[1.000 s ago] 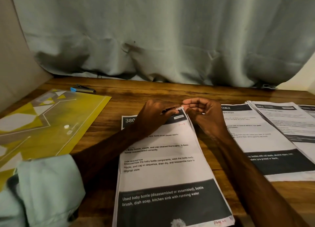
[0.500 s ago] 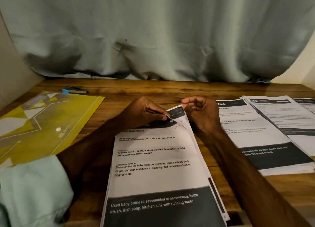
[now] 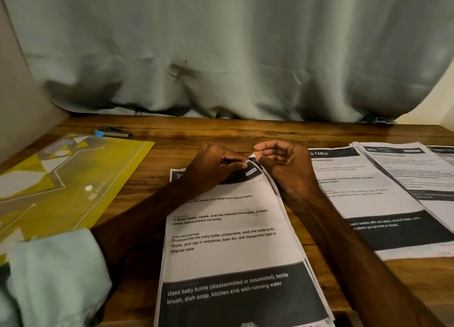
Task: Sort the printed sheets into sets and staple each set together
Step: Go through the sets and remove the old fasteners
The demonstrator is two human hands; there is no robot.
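Note:
A set of printed sheets (image 3: pixel 228 240) about a baby bottle lies in front of me on the wooden table (image 3: pixel 221 132). My left hand (image 3: pixel 216 165) pinches its upper right corner, which is lifted off the table. My right hand (image 3: pixel 282 162) is at the same corner with curled fingers, thumb tip touching the paper edge. A small stapler (image 3: pixel 114 132) with a blue end lies far left at the back, away from both hands. Two more piles of printed sheets (image 3: pixel 363 199) (image 3: pixel 415 174) lie to the right, overlapping.
A yellow patterned folder (image 3: pixel 61 179) covers the table's left part. A grey-green curtain (image 3: pixel 221 51) hangs behind the table's back edge. A pale green sleeve (image 3: pixel 56 277) is at the lower left.
The view has shifted slightly. Both hands stay at the sheets' top right corner; the corner is now raised between the fingertips and my right hand has closed in on it.

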